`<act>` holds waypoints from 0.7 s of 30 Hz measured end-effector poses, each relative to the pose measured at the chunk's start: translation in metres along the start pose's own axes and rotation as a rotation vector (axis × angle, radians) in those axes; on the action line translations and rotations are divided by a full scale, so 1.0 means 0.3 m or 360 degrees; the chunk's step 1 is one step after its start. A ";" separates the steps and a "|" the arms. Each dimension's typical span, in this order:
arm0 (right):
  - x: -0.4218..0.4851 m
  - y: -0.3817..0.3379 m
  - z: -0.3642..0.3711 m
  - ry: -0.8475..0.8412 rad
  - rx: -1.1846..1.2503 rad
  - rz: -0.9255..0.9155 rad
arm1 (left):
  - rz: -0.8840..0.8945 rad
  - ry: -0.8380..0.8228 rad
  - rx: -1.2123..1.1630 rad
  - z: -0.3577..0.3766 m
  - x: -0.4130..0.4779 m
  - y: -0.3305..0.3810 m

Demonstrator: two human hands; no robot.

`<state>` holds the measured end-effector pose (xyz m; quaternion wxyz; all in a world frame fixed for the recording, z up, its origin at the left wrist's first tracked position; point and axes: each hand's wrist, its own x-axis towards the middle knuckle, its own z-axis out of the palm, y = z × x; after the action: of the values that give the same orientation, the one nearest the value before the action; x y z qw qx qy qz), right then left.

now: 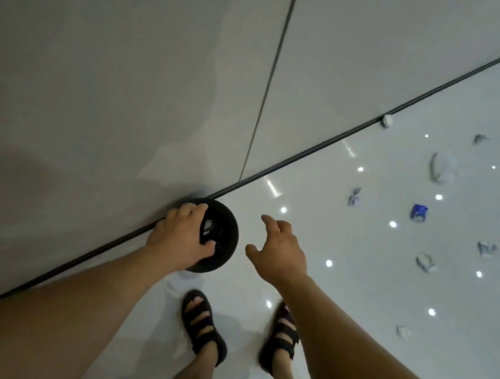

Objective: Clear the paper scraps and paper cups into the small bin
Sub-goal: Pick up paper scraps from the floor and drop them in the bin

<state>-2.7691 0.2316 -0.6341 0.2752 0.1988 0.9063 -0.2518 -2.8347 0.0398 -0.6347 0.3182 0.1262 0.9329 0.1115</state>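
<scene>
A small round black bin (225, 234) stands on the glossy white floor, right against the base of the grey wall. My left hand (180, 235) grips its rim, fingers over the far edge and thumb inside. Something pale shows inside the bin. My right hand (278, 252) hovers just right of the bin, fingers relaxed, holding nothing. Several crumpled paper scraps (441, 167) lie scattered on the floor to the right. A blue and white paper cup (419, 213) lies among them, and a white cup (387, 121) rests by the wall's black skirting.
The grey wall (113, 69) fills the left and top, with a dark vertical seam (270, 74). My feet in black sandals (204, 326) stand just behind the bin. Ceiling lights reflect as bright dots on the floor (357, 288).
</scene>
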 end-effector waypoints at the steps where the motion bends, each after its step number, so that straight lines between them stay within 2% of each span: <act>1: -0.040 0.010 -0.061 0.0038 0.0014 0.0034 | 0.0045 0.0016 0.0006 -0.053 -0.016 0.063; 6: -0.247 0.107 -0.320 0.0222 0.0081 0.0164 | 0.0316 0.0071 0.0150 -0.229 -0.119 0.379; 11: -0.505 0.301 -0.492 0.0396 0.0072 0.0289 | 0.0567 0.0051 0.0299 -0.277 -0.288 0.710; 16: -0.826 0.596 -0.591 0.0523 0.0163 0.0487 | 0.0805 0.0063 0.0413 -0.246 -0.491 1.070; 21: -1.185 0.929 -0.612 0.0652 0.0289 0.0725 | 0.1026 0.0028 0.0548 -0.107 -0.718 1.427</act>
<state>-2.4297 0.4779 -0.3853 0.1175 0.4669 0.8488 -0.2184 -2.6193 0.3734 -0.3646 0.2329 0.4645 0.8531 0.0483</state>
